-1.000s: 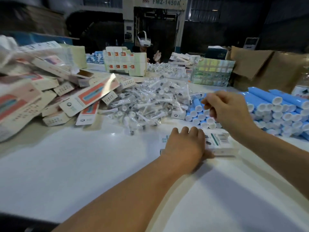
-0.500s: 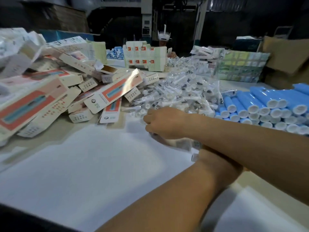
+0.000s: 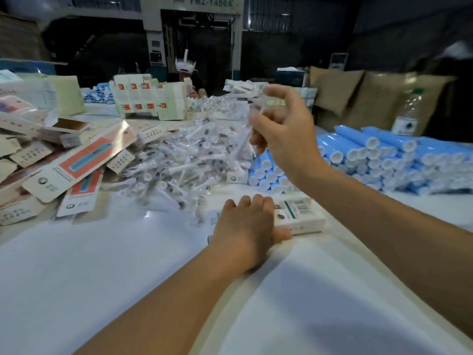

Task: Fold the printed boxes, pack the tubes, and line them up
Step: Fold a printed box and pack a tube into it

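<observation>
My left hand (image 3: 243, 226) rests on a white printed box (image 3: 300, 213) lying on the white table, fingers curled over its far edge and thumb at its near side. My right hand (image 3: 284, 134) is raised above the pile of clear-wrapped applicators (image 3: 184, 160) and pinches one wrapped applicator (image 3: 244, 142), which hangs blurred below the fingers. Blue tubes with white caps (image 3: 378, 155) lie stacked to the right. Flat printed cartons with red and blue panels (image 3: 76, 165) are heaped at the left.
A block of folded white boxes with orange marks (image 3: 148, 98) stands at the back. Brown cardboard (image 3: 358, 96) and a plastic bottle (image 3: 409, 111) are at the back right. Another person with a white headset (image 3: 185, 66) sits beyond. White table surface (image 3: 102, 265) lies near me.
My right hand lifted from the applicator pile up and to the right with one wrapped applicator. My left hand stayed on the box. The view shifted back to the right.
</observation>
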Available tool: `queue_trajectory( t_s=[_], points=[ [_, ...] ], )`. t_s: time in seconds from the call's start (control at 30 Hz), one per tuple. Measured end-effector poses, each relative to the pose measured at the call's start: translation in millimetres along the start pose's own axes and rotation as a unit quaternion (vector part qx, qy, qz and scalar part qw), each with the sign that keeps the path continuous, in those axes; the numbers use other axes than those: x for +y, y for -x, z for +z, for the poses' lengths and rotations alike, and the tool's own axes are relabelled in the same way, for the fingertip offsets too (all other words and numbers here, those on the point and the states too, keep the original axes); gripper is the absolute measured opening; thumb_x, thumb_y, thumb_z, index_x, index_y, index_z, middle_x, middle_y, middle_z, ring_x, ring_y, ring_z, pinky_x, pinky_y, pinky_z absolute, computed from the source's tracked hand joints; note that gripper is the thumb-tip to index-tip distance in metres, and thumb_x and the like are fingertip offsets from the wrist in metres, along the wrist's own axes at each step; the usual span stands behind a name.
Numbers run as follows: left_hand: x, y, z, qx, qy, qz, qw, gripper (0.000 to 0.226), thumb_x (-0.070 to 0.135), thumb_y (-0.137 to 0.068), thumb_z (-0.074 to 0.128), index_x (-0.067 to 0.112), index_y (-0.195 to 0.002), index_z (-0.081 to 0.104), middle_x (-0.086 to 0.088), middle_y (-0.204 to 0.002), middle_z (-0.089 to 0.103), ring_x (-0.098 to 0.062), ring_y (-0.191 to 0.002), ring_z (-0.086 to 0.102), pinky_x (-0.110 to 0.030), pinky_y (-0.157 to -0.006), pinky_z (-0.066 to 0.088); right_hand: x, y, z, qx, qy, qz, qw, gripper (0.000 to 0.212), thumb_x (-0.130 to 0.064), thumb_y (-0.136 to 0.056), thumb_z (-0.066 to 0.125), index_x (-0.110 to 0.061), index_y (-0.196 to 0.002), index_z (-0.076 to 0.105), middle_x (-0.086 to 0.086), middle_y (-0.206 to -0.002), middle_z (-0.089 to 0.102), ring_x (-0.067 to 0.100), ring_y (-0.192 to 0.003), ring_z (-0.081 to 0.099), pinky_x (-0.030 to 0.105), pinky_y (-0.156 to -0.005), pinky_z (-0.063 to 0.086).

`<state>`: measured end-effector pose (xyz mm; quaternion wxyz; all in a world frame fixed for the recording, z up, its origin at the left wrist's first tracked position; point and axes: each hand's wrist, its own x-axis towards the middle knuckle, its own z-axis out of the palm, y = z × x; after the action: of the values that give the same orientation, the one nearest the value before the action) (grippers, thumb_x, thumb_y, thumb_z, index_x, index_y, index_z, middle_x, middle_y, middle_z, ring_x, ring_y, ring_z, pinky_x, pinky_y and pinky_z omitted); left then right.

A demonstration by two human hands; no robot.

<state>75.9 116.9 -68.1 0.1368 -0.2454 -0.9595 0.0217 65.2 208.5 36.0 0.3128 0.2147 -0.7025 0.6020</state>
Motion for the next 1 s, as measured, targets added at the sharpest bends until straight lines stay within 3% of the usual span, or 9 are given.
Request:
queue_trajectory(
  t_s=[0.1, 0.17, 0.27, 0.43, 0.6, 0.73, 0.83, 0.93, 1.0],
  points=[
    [0.8, 1.0, -1.6, 0.049, 0.001, 0.021, 0.999, 0.065, 0.069, -0.087, 0.026, 0.018, -0.125, 0.039, -0.002, -0.121, 0.049, -0.024, -0.109, 0.046, -0.036, -0.077, 0.028, 12.5, 15.3, -71.5, 0.147, -0.008, 0.055, 0.988, 0.019, -0.002, -0.090, 0.059, -0.018, -0.093, 0.050, -0.003, -0.051, 0.058, 0.013, -0.045, 0.055, 0.023, -0.041, 0.045],
    [2.8, -0.4, -2.7, 0.044, 0.012, 0.018, 0.999, 0.077, 0.073, -0.078, 0.012, 0.020, -0.129, 0.036, 0.001, -0.124, 0.048, -0.022, -0.113, 0.045, -0.034, -0.079, 0.030, 26.0, 32.6, -105.0, 0.226, -0.022, 0.128, 0.965, 0.017, -0.001, -0.089, 0.059, -0.014, -0.087, 0.050, -0.003, -0.050, 0.057, 0.011, -0.041, 0.054, 0.021, -0.039, 0.044],
    [0.9, -1.5, -6.1, 0.046, 0.012, 0.017, 0.999, 0.092, 0.074, -0.067, -0.003, 0.022, -0.134, 0.032, 0.004, -0.127, 0.046, -0.019, -0.113, 0.044, -0.032, -0.078, 0.029, 46.6, 58.6, -133.9, 0.270, -0.012, 0.207, 0.940, 0.015, -0.002, -0.089, 0.060, -0.012, -0.085, 0.049, 0.009, -0.059, 0.056, 0.013, -0.042, 0.055, 0.024, -0.040, 0.047],
    [5.4, -0.1, -8.9, 0.045, 0.017, 0.009, 0.999, 0.092, 0.076, -0.064, -0.005, 0.024, -0.131, 0.030, 0.007, -0.122, 0.046, -0.017, -0.108, 0.044, -0.030, -0.076, 0.027, 61.8, 73.4, -131.9, 0.248, 0.075, 0.235, 0.937, 0.013, -0.012, -0.085, 0.066, -0.012, -0.082, 0.053, 0.000, -0.060, 0.065, 0.010, -0.052, 0.063, 0.021, -0.046, 0.047],
    [18.0, -0.4, -8.2, 0.048, 0.006, 0.018, 0.999, 0.076, 0.074, -0.076, 0.009, 0.025, -0.129, 0.031, 0.007, -0.117, 0.046, -0.017, -0.105, 0.044, -0.030, -0.073, 0.025, 65.0, 81.4, -107.6, 0.229, 0.096, 0.248, 0.936, 0.019, -0.020, -0.081, 0.071, -0.018, -0.075, 0.054, -0.005, -0.065, 0.068, 0.016, -0.076, 0.068, 0.035, -0.073, 0.053],
    [19.2, -2.8, -7.5, 0.054, -0.004, 0.014, 0.998, 0.068, 0.070, -0.083, 0.016, 0.023, -0.130, 0.031, 0.005, -0.120, 0.046, -0.018, -0.108, 0.044, -0.030, -0.073, 0.025, 65.1, 87.3, -100.3, 0.218, 0.114, 0.267, 0.932, 0.024, -0.027, -0.082, 0.072, -0.017, -0.066, 0.056, 0.002, -0.077, 0.065, 0.016, -0.075, 0.061, 0.036, -0.071, 0.051],
    [22.0, -3.9, -7.1, 0.063, 0.001, 0.019, 0.998, 0.071, 0.069, -0.081, 0.016, 0.022, -0.132, 0.031, 0.004, -0.120, 0.047, -0.019, -0.109, 0.045, -0.030, -0.073, 0.024, 64.1, 89.6, -95.3, 0.173, 0.135, 0.272, 0.937, 0.027, -0.034, -0.088, 0.064, -0.020, -0.065, 0.067, 0.003, -0.095, 0.067, 0.018, -0.087, 0.064, 0.038, -0.080, 0.054],
    [22.0, -4.4, -6.6, 0.068, 0.015, 0.016, 0.997, 0.068, 0.068, -0.085, 0.023, 0.021, -0.134, 0.031, 0.003, -0.123, 0.047, -0.020, -0.111, 0.045, -0.031, -0.075, 0.027, 54.7, 91.5, -92.1, 0.100, 0.067, 0.293, 0.948, 0.042, -0.048, -0.096, 0.046, -0.032, -0.066, 0.070, -0.011, -0.082, 0.072, 0.009, -0.077, 0.068, 0.025, -0.071, 0.055],
    [19.4, -3.7, -6.3, 0.067, 0.023, 0.007, 0.997, 0.069, 0.068, -0.086, 0.023, 0.021, -0.136, 0.030, 0.003, -0.125, 0.046, -0.020, -0.113, 0.044, -0.033, -0.078, 0.030, 49.7, 91.7, -95.2, 0.095, 0.048, 0.288, 0.952, 0.049, -0.047, -0.098, 0.041, -0.037, -0.061, 0.071, -0.019, -0.077, 0.071, -0.002, -0.074, 0.065, 0.018, -0.063, 0.050]
  ],
)
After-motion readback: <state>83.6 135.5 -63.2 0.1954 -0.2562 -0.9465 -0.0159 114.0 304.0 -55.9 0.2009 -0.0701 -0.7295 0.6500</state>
